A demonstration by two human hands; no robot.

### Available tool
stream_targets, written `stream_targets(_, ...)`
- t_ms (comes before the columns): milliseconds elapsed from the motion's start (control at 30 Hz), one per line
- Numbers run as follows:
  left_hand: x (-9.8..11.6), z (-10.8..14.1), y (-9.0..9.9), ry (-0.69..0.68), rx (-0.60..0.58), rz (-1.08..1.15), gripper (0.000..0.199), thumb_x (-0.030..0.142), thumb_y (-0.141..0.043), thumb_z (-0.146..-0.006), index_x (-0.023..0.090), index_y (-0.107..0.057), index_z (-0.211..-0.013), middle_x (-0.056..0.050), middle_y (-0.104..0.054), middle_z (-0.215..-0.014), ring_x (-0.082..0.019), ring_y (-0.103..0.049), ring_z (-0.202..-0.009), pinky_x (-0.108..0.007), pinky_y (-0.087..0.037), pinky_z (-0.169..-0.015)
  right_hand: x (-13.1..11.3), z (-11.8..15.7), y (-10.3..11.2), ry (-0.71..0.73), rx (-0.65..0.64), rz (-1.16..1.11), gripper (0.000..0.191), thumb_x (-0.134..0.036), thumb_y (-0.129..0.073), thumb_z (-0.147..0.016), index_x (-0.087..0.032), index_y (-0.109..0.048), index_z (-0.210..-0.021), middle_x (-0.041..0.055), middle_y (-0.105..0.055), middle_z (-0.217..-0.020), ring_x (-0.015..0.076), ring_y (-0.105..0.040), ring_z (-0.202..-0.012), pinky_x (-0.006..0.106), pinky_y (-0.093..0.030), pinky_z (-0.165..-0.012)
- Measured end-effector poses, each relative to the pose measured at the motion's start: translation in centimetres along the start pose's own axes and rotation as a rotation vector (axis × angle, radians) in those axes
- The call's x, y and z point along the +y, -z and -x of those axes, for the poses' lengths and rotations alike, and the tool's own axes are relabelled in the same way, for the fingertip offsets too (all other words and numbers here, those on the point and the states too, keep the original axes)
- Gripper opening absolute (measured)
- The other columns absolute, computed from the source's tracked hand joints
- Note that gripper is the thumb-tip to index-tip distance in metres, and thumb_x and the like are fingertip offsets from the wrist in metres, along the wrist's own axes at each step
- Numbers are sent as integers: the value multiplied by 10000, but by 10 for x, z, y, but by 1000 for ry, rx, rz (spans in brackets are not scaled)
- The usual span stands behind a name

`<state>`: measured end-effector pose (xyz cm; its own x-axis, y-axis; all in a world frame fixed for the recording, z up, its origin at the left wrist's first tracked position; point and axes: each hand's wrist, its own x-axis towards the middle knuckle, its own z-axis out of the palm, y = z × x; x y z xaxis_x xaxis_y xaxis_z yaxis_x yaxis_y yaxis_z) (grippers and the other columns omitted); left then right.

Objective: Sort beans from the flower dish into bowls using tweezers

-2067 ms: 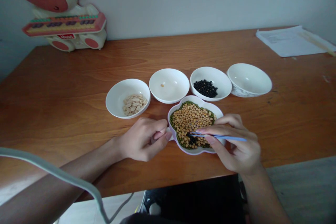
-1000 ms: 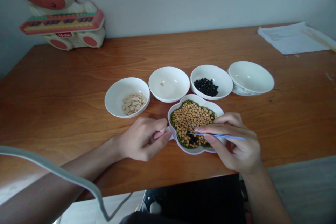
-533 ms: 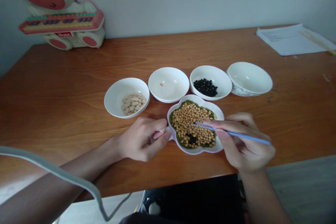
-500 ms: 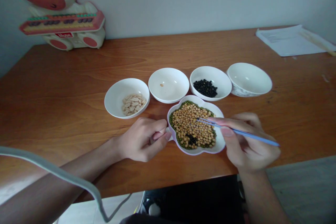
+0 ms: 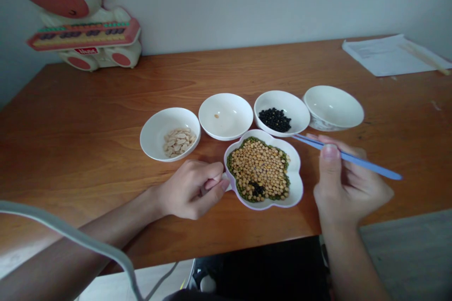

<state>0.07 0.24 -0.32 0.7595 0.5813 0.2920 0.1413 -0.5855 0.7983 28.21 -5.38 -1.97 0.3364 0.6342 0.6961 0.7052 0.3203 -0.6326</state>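
Observation:
My left hand (image 5: pixel 196 189) is closed round the short handle of a flower-shaped white dish (image 5: pixel 295 183) with a lilac rim. Yellow soybean-like beans (image 5: pixel 261 164), green beans round the edge and a small cluster of black beans (image 5: pixel 257 189) lie in it. Blue tweezers (image 5: pixel 367 164) are pinched in my right hand (image 5: pixel 348 186), to the right of the dish. Their tips are near the front rim of a white bowl (image 5: pixel 300 110) with black beans (image 5: pixel 275 120); whether they hold a bean I cannot tell.
Beside that bowl stand a white bowl (image 5: pixel 233 103) with one small tan piece, a bowl (image 5: pixel 151 127) of pale flat seeds, and a patterned bowl (image 5: pixel 335 103). A toy keyboard animal (image 5: pixel 84 37), papers (image 5: pixel 384 54) and a grey cable (image 5: pixel 88 240) are also around.
My right hand has moved right, lifting the tweezers' tips out of the beans in the dish toward the black-bean bowl. My left hand keeps its grip on the handle.

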Motion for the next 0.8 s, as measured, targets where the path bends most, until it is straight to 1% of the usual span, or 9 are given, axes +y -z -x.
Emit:
stream_targets(33, 0, 0, 0, -4, -2, -1, 347, 111, -560, -961, 217, -315, -739, 94, -334, -609, -52, -284, -490, -222, -233, -479, -1, 3, 3, 33, -16, -35, 276, -155, -682, -948, -286, -791, -1165, 31, -814, -1032, 225, -743, -900, 406, -587, -814)
stream_targets(100, 0, 0, -1, -8, -8, -6, 340, 113, -555, -965, 217, -322, -740, 91, -347, -611, -54, -295, -493, -223, -239, -482, -4, 5, 7, 127, -158, -85, 285, -125, -705, -914, -285, -796, -1131, 14, -809, -951, 187, -683, -786, 363, -544, -707)
stream_targets(167, -1, -1, -1, -7, -11, -11, 333, 116, -553, -965, 218, -329, -742, 86, -358, -614, -56, -311, -498, -224, -244, -483, -8, 5, 8, 209, -337, -141, 302, -106, -716, -889, -271, -784, -1132, 9, -799, -921, 174, -644, -765, 354, -523, -696)
stream_targets(200, -1, -1, -1, -7, -11, -10, 329, 116, -553, -965, 218, -331, -744, 86, -360, -614, -57, -316, -498, -223, -243, -482, -9, 5, 8, 236, -404, -165, 303, -100, -721, -881, -267, -778, -1128, 6, -795, -908, 174, -641, -776, 357, -524, -712)
stream_targets(300, 0, -1, -1, -10, -10, -5, 329, 115, -550, -967, 218, -331, -746, 90, -345, -607, -56, -304, -490, -222, -236, -477, -11, 2, 5, 278, -511, -203, 285, -104, -728, -873, -264, -770, -1105, 1, -786, -877, 178, -650, -810, 361, -519, -742)
stream_targets(400, 0, 0, 0, -15, -10, 2, 338, 116, -554, -969, 219, -324, -744, 93, -334, -606, -56, -289, -491, -223, -237, -483, -11, 0, 3, 287, -542, -201, 262, -113, -732, -876, -257, -772, -1090, 2, -776, -862, 174, -650, -810, 361, -507, -751)
stream_targets(600, -1, 2, 0, -3, -26, 8, 337, 116, -560, -967, 221, -324, -750, 89, -358, -615, -61, -305, -503, -226, -251, -495, -12, 1, 3, 279, -542, -192, 238, -119, -747, -858, -255, -786, -1050, 3, -773, -834, 170, -665, -780, 360, -498, -749)
stream_targets(800, -1, 1, 0, -12, -11, -6, 346, 117, -567, -965, 220, -317, -749, 88, -351, -619, -61, -294, -508, -227, -245, -495, -12, 0, 3, 298, -555, -186, 223, -121, -734, -876, -244, -780, -1055, 6, -767, -841, 162, -658, -787, 356, -498, -758)
